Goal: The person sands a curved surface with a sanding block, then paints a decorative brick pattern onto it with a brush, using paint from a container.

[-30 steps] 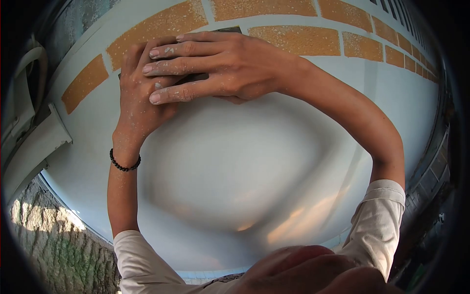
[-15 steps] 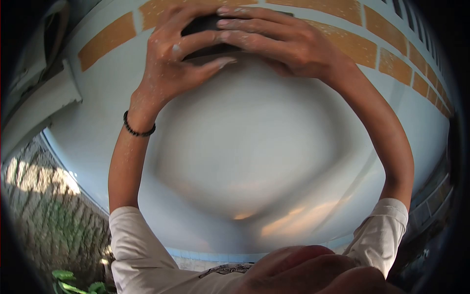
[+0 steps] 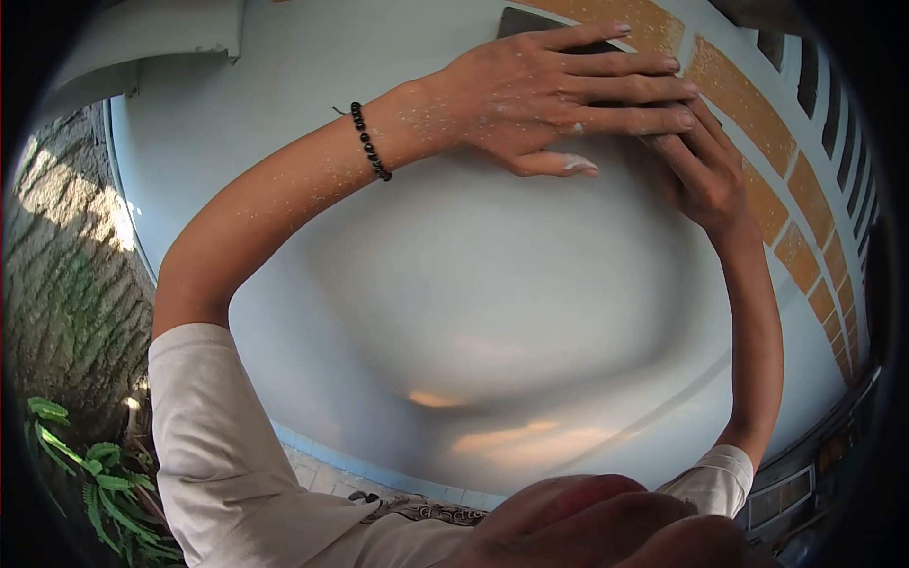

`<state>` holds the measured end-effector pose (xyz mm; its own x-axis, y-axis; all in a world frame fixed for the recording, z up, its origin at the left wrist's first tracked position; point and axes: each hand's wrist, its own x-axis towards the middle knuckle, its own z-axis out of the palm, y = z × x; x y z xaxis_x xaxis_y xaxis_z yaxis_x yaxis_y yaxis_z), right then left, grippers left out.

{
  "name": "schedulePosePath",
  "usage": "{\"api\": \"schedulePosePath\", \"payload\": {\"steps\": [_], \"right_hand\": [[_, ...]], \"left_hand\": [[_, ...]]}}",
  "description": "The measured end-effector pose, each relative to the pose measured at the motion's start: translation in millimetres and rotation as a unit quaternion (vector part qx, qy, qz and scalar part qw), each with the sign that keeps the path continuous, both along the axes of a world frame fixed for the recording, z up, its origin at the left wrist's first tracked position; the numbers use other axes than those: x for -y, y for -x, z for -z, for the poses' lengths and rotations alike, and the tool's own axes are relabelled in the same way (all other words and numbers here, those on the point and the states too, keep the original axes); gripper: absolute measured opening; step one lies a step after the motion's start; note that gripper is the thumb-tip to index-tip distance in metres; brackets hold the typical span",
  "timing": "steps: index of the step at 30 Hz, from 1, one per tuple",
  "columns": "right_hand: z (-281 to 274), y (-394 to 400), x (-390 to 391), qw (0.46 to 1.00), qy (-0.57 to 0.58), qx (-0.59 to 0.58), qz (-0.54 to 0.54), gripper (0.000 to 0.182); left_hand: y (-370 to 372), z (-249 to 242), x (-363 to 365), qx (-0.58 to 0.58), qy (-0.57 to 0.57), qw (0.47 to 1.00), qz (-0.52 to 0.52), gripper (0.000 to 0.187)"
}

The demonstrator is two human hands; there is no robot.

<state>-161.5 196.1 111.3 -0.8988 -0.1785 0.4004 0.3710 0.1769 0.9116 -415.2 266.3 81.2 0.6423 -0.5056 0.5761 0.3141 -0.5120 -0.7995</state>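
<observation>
Left hand (image 3: 525,95) over pad (image 3: 523,23), 4 fingers straight, slightly parted, gripping nothing visibly; right hand (image 3: 712,185) partly hidden, grip can't tell. Pad probably light, stiff; hold edges.

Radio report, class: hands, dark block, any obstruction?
Left hand spread over dark block, overlapping right hand. Block at wall, mostly hidden. No obstruction visible.

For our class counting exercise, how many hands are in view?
2. The left hand is at the top, spread over a dark block; the right hand is at upper right, partly hidden behind the left.
</observation>
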Motion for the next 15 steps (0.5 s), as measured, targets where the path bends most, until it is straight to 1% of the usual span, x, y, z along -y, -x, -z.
{"api": "schedulePosePath", "payload": {"steps": [1, 4, 7, 13, 15], "right_hand": [[1, 1, 1, 1.000, 0.004, -0.001, 0.012, 0.026], [1, -2, 1, 0.999, 0.013, 0.006, 0.052, 0.029], [-1, -2, 0, 0.997, 0.019, 0.012, 0.075, 0.031], [-1, 4, 2, 0.994, 0.011, 0.007, 0.109, 0.037], [-1, 8, 5, 0.992, 0.007, 0.004, 0.126, 0.040]], "left_hand": [[1, -1, -4, -0.003, -0.007, 0.998, -0.059, 0.089], [3, -1, 5, -0.002, -0.013, 1.000, -0.014, 0.083], [3, 0, -3, -0.013, 0.010, 0.999, -0.029, 0.081], [2, -1, -3, -0.006, 0.010, 1.000, 0.021, 0.076], [-1, -6, 0, -0.012, -0.010, 0.999, 0.028, 0.075]]}}
